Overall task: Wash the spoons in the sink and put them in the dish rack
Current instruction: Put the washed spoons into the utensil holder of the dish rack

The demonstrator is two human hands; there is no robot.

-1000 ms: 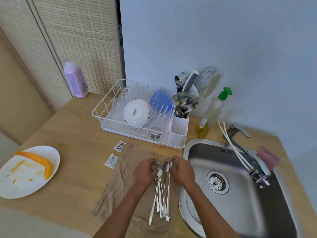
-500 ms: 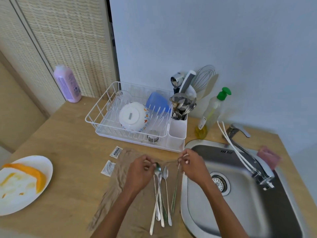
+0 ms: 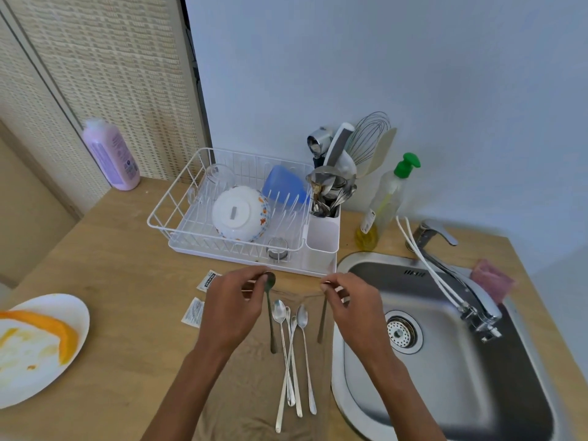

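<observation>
Left hand [image 3: 232,310] is pinching the first spoon [image 3: 270,316] up at its bowl end, fingers curled round it, the handle hanging down toward the brown cloth [image 3: 248,393]. Right hand [image 3: 356,313] is doing the same with the second spoon [image 3: 322,323], gripping the top in its fingertips and letting the handle dangle just beside the basin's edge. One spoon per hand, so it looks as if the bundle is being split up for washing one at a time.

Between the two forearms, the loose spoons [image 3: 294,361] are lying on the cloth, bowls away from the person, handles crossing and overlapping. The cloth is likely serving as a holding spot for them right beside the water.

The sink [image 3: 445,393] is sitting immediately right of the cloth, which is probably why the right hand's spoon is nearest to it. The tap [image 3: 445,265] is reaching over the basin, and no water is showing. A soap bottle [image 3: 386,198] is standing behind the rim.

Straight ahead, the dish rack [image 3: 197,246] is waiting, and its cutlery holder [image 3: 321,240], already crowded with utensils, is facing the sink side, the natural drop-off. A smeared plate [image 3: 79,316] is lying well off to the left.
</observation>
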